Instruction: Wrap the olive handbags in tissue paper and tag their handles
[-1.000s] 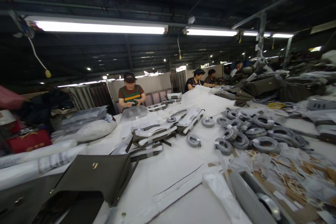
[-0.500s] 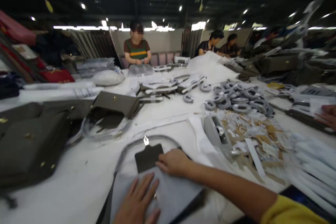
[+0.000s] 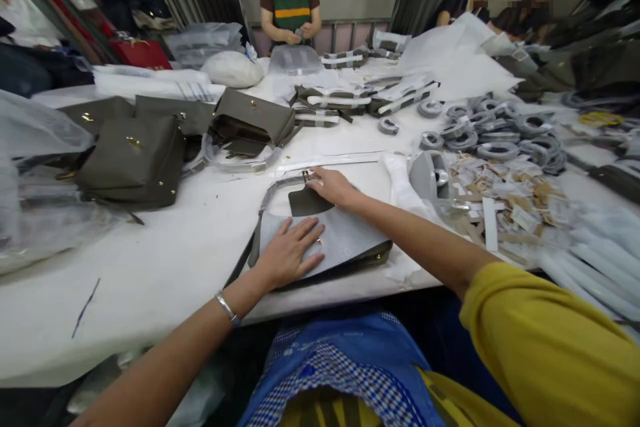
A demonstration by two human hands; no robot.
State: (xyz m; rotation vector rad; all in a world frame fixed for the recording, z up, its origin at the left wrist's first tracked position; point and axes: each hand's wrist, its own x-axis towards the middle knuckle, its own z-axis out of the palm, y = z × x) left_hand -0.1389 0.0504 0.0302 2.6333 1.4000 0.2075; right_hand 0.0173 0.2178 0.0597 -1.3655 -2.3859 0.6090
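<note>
A handbag (image 3: 363,260) lies on the table in front of me, its front covered by a pale grey protective sheet (image 3: 345,230). My left hand (image 3: 293,253) rests flat on this sheet, fingers spread. Beyond the sheet's upper edge is a dark olive leather tab (image 3: 305,203) with a metal clasp (image 3: 306,177) at its top. My right hand (image 3: 333,185) has its fingers bent together at the clasp end of the tab, and its fingertips are partly hidden. The wrapped handle (image 3: 265,197) arches around the tab.
Olive handbags (image 3: 135,160) stand at the left. On the right are wrapped grey rolls (image 3: 495,133), a grey tape dispenser (image 3: 430,177) and a heap of paper tags (image 3: 520,193). A co-worker (image 3: 290,3) stands across the table (image 3: 185,267).
My view has tilted down, bringing my apron and both forearms into sight. My right hand has moved from the tab's right edge up to its clasp. My left hand stays flat on the sheet.
</note>
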